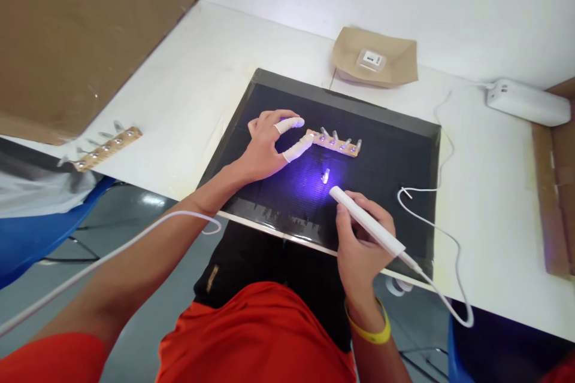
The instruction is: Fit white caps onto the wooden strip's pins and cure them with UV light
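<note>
My right hand [366, 239] grips a white pen lamp [368, 221] with a cable at its back end. Its tip points at a small clear piece [326, 176] lying on the black mat [386, 167], amid a violet glow. Pale finger cots cover the thumb and index finger of my left hand [274, 143], which are spread apart. That thumb's tip is at the left end of a tan strip [335, 143] and seems to touch it. Along the strip stand several clear, slanted pieces on shiny round studs.
Another tan strip [108, 149] with clear pieces rests at the table's left edge. Behind the mat is a brown paper tray [395, 60] holding a small clear box [372, 60]. A white power bank-like block [527, 102] lies right, near cardboard [550, 203]. The lamp's white cable [458, 257] loops across the mat's right side.
</note>
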`<action>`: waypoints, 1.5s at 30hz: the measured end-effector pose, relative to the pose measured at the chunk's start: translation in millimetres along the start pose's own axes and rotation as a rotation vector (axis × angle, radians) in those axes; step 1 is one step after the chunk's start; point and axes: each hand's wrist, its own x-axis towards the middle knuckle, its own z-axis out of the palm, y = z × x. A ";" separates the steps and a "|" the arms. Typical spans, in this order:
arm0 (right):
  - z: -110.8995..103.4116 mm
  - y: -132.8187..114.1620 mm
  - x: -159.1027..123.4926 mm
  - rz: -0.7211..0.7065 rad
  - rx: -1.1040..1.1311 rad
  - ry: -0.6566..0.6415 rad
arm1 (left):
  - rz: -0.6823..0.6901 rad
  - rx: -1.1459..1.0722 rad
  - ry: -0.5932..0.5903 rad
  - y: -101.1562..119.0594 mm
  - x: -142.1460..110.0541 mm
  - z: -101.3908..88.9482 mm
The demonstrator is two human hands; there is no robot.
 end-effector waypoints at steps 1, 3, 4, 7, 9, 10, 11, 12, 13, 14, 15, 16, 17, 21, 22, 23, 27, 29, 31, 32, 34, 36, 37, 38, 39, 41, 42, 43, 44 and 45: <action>2.5 -0.7 -1.0 0.005 0.005 0.005 | -0.004 0.002 -0.003 0.1 0.0 -0.1; 6.1 -1.5 -2.6 0.013 0.010 0.009 | -0.010 -0.002 -0.003 0.2 0.0 -0.3; 7.0 -1.5 -3.1 0.017 0.011 0.009 | -0.011 -0.006 -0.002 0.3 0.0 -0.4; 7.0 -1.3 -4.1 0.026 0.009 0.010 | -0.009 -0.016 0.003 0.2 -0.2 -0.5; 5.8 -1.1 -4.5 0.021 0.005 0.010 | -0.008 -0.011 0.002 -0.1 -0.1 -0.3; 5.3 -1.1 -4.7 0.018 0.002 0.010 | -0.005 -0.009 0.001 -0.3 -0.1 -0.2; 4.8 -1.3 -4.9 0.014 0.000 0.013 | 0.000 -0.008 0.002 -0.6 0.0 -0.2; 4.4 -1.5 -5.0 0.014 0.000 0.014 | 0.007 -0.009 0.003 -0.8 0.0 -0.1; 4.2 -1.8 -5.0 0.015 0.001 0.018 | 0.012 -0.012 0.004 -1.0 0.1 -0.1; 4.0 -2.0 -4.8 0.018 0.004 0.020 | 0.014 -0.015 0.005 -1.2 0.0 -0.1; 3.7 -2.3 -4.2 0.021 0.006 0.020 | 0.013 -0.015 0.004 -1.2 0.0 0.0; 3.2 -2.3 -3.2 0.026 0.010 0.016 | 0.009 -0.013 0.002 -1.3 -0.1 0.0; 2.4 -2.2 -1.6 0.031 0.020 0.011 | 0.006 -0.012 0.001 -1.3 -0.3 0.0; -5.6 0.5 11.9 0.017 0.097 -0.069 | 0.013 -0.022 0.003 -1.8 -0.8 0.5; -8.8 1.2 17.2 0.012 0.108 -0.113 | 0.011 -0.020 -0.001 -2.0 -0.7 0.6; -12.2 1.8 23.2 0.008 0.111 -0.163 | 0.006 -0.016 -0.008 -2.2 -0.6 0.7; -24.7 0.5 51.3 -0.014 0.103 -0.318 | -0.004 -0.007 -0.029 -2.2 -0.1 0.3; -28.9 -0.8 65.5 -0.028 0.100 -0.373 | -0.006 -0.005 -0.031 -1.8 0.1 -0.1; -31.6 -1.3 78.3 -0.037 0.099 -0.440 | -0.007 -0.007 -0.028 -1.3 0.1 -0.4; -32.5 -1.0 84.0 -0.040 0.093 -0.472 | -0.006 -0.013 -0.025 -1.1 0.1 -0.5; -33.4 0.3 93.7 -0.050 0.071 -0.524 | -0.003 -0.027 -0.020 -0.8 0.1 -0.7; -33.2 2.2 101.3 -0.052 0.041 -0.564 | -0.006 -0.029 -0.025 -0.7 0.3 -0.9; -32.7 3.4 104.1 -0.050 0.032 -0.576 | -0.009 -0.021 -0.031 -0.8 0.4 -1.0; -32.1 4.6 106.3 -0.046 0.032 -0.585 | -0.011 -0.011 -0.039 -1.0 0.6 -1.2; -31.4 5.9 107.8 -0.039 0.037 -0.589 | -0.012 -0.002 -0.047 -1.3 0.7 -1.3; -30.0 8.8 109.1 -0.024 0.054 -0.582 | -0.012 0.009 -0.058 -2.0 0.9 -1.4; -29.3 10.3 109.1 -0.016 0.063 -0.577 | -0.012 0.008 -0.060 -2.4 0.9 -1.4; -28.8 11.8 108.7 -0.010 0.070 -0.575 | -0.012 0.006 -0.059 -2.7 0.9 -1.3; -28.3 13.2 108.2 -0.006 0.077 -0.573 | -0.012 0.002 -0.056 -3.0 0.9 -1.2; -28.0 14.3 107.7 -0.004 0.082 -0.574 | -0.012 -0.004 -0.051 -3.3 0.9 -1.1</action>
